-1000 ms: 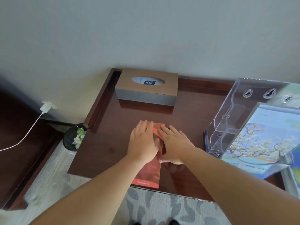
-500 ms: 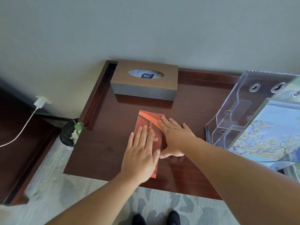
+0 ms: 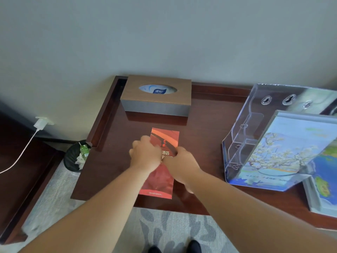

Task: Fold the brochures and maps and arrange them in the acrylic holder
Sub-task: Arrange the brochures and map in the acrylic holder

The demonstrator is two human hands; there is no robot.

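A folded red brochure [image 3: 165,136] lies flat in the middle of the dark wooden table [image 3: 113,161], its long side running away from me. My left hand [image 3: 145,154] sits at its left edge with the fingers curled onto the paper. My right hand [image 3: 182,162] does the same at the right edge, and the two hands cover the brochure's middle. Both hands are blurred. The clear acrylic holder [image 3: 242,139] stands at the right, with a large blossom-print brochure [image 3: 284,152] leaning in it.
A wooden tissue box [image 3: 156,95] stands at the back against the wall. A map [image 3: 324,190] lies at the table's right edge. Left of the table, a black waste bin [image 3: 73,157] sits on the floor, with a white charger [image 3: 41,123] plugged in above it.
Both hands were pressing flat on the brochure with straight fingers; now their fingers are curled at its two long edges. The left hand has moved up from the lower part to the middle.
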